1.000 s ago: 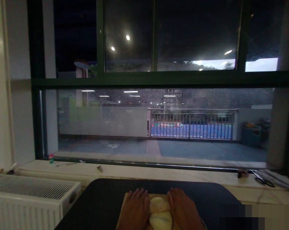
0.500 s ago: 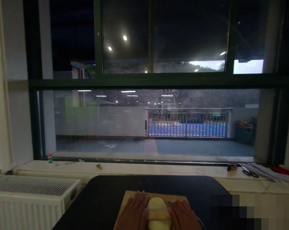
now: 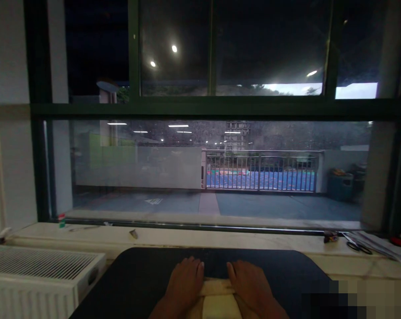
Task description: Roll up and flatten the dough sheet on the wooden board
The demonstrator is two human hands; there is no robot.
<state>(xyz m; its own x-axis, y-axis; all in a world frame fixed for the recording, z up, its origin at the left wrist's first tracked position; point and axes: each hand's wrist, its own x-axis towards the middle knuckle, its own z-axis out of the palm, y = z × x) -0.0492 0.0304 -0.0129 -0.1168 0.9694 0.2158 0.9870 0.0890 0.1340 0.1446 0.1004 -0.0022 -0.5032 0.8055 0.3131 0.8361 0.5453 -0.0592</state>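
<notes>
At the bottom centre, a wooden board (image 3: 215,285) lies on a black table (image 3: 144,270). On it is a pale yellow, smooth, rounded piece (image 3: 221,308), cut off by the lower picture edge; its kind cannot be made out. My left hand (image 3: 184,283) is at the board's far left corner, fingers bent over the edge and thumb side inward. Opposite it, my right hand (image 3: 250,283) grips the far right corner in the same way. The pale piece lies between my two wrists. Fingertips beyond the edge are mostly hidden.
A white radiator (image 3: 41,270) stands left of the table. Along the windowsill (image 3: 187,237) lie a small red-and-green item (image 3: 61,220), scissors (image 3: 358,247) and papers (image 3: 383,246). A large window with a dark green frame (image 3: 200,108) rises behind.
Both hands went from lying flat on the board beside the pale piece to curling over its far corners. The view shifted slightly, and less of the board and pale piece shows.
</notes>
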